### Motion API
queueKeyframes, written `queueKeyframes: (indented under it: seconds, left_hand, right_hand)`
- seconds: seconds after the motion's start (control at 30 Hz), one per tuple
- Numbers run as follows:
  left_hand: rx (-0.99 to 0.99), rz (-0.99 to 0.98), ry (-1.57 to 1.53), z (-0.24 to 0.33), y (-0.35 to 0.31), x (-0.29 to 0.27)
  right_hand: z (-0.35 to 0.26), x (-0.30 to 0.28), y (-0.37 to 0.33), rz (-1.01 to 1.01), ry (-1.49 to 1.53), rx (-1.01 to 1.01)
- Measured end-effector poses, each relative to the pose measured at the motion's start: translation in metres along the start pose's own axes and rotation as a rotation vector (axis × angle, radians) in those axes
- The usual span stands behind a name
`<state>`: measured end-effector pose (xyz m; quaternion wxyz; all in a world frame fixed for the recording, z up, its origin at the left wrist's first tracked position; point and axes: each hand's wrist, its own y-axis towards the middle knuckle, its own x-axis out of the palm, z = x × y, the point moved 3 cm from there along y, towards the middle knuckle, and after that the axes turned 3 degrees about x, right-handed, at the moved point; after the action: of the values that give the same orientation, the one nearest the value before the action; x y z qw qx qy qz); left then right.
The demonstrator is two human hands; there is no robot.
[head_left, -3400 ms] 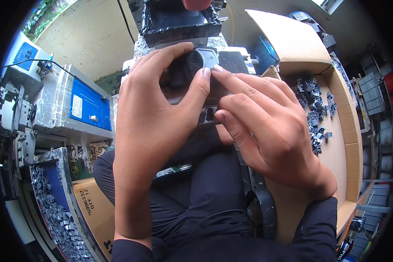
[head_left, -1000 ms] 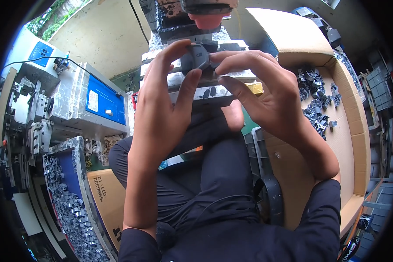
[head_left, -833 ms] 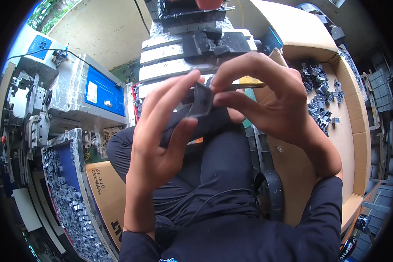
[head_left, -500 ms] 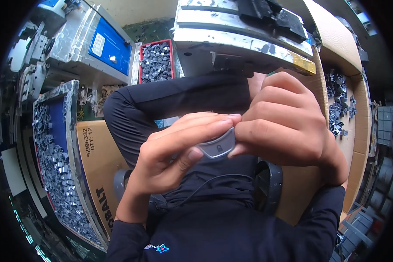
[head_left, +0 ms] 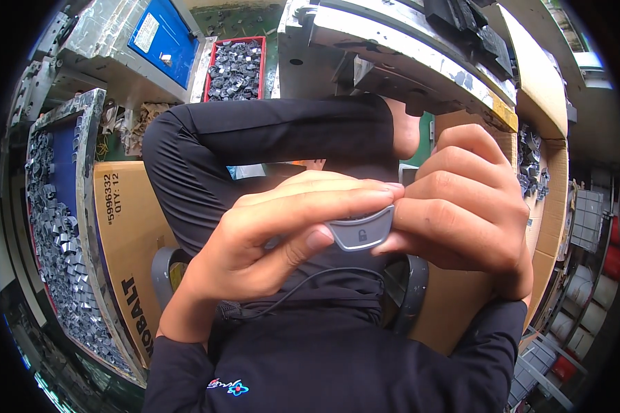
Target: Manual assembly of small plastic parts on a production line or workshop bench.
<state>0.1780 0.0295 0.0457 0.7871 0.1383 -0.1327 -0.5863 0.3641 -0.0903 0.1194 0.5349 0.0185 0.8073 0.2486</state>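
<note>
In front of my lap, both hands are closed on one small grey plastic part (head_left: 361, 236) with a curved top edge, a lighter rim and a dark padlock symbol on its face. My left hand (head_left: 268, 224) pinches its left end, thumb below and fingers laid along the top. My right hand (head_left: 465, 206) grips the right end, with its fingers curled and the thumb under the part. The back of the part and whatever lies under the left fingers are hidden.
On the left stands a framed tray (head_left: 72, 275) heaped with small dark parts, beside a cardboard box (head_left: 124, 227). Beyond my knee sits a red bin (head_left: 237, 69) of similar parts. A metal machine bed (head_left: 406, 62) rises ahead; an open carton (head_left: 547, 199) with parts is at the right.
The view has shifted, so the surroundings sit further left and the part appears further right. Both hands keep hold of the part, its face now showing more fully.
</note>
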Motion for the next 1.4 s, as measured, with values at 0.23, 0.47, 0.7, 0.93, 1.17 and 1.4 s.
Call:
queueKeyframes:
  seconds: [0.23,0.47,0.7,0.93,1.17,1.4]
  left_hand:
    - [-0.022,0.004,-0.026,0.0,-0.001,0.0017]
    - [-0.016,-0.007,-0.054,-0.0016,-0.0014,0.0024]
    - [-0.028,-0.004,-0.065,-0.0015,-0.0029,0.0043]
    - [-0.06,-0.015,-0.063,0.0022,-0.0026,0.0029]
    - [-0.084,0.066,-0.057,0.0035,-0.0025,0.0073]
    - [-0.093,0.056,-0.03,-0.0017,-0.004,0.0052]
  right_hand:
    - [-0.0004,-0.0004,-0.0006,0.002,-0.009,-0.006]
    - [-0.0009,-0.0016,-0.0005,-0.008,0.002,-0.008]
    - [-0.0003,-0.0018,-0.0004,-0.041,-0.005,0.005]
    - [0.0007,-0.0018,0.0001,-0.047,0.009,0.012]
    - [0.0023,-0.0012,-0.0004,-0.069,0.002,-0.005]
    - [0.0035,0.0002,-0.0003,-0.077,-0.002,-0.002]
